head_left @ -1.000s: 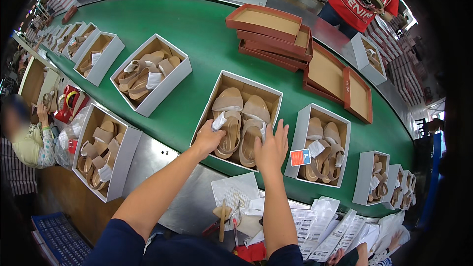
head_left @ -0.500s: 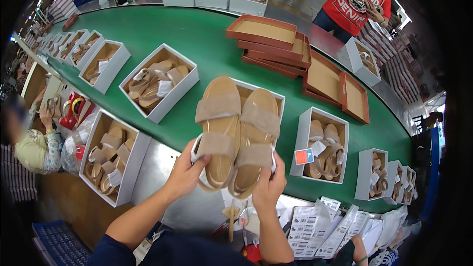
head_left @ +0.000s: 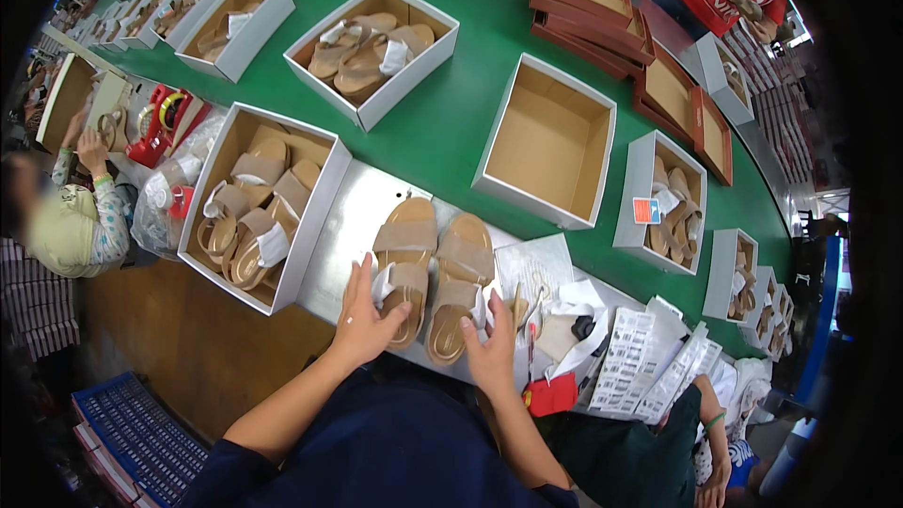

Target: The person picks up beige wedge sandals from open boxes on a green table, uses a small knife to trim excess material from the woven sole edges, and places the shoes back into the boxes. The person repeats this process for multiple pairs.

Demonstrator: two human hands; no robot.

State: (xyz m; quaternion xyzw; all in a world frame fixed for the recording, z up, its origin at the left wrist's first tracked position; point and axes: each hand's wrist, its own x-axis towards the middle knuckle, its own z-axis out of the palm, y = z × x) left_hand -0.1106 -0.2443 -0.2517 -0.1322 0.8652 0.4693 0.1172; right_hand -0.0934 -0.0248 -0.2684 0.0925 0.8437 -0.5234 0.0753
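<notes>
A pair of tan sandals, the left sandal (head_left: pixel 405 243) and the right sandal (head_left: pixel 461 259), lies side by side, soles down, on the metal strip in front of me. Each has two wide suede bands, with white wrapping near the heel. My left hand (head_left: pixel 365 320) is at the left sandal's outer side, fingers stretched out and thumb over the heel. At the other sandal's outer edge is my right hand (head_left: pixel 491 343), its thumb on the footbed and fingers apart. Beyond them an empty white shoebox (head_left: pixel 550 136) with a brown inside stands on the green surface.
An open box of sandals (head_left: pixel 315 216) stands left, another box (head_left: pixel 372 56) behind. Reddish-brown lids (head_left: pixel 588 28) are stacked far right. Label sheets (head_left: pixel 625 357) and a red object (head_left: pixel 551 395) lie right. A co-worker (head_left: pixel 80 216) sits left; another stands opposite.
Both hands have come down toward me with the sandals, which now lie on the metal strip. My fingers have loosened around them. The empty box behind is uncovered, and the view has tilted down.
</notes>
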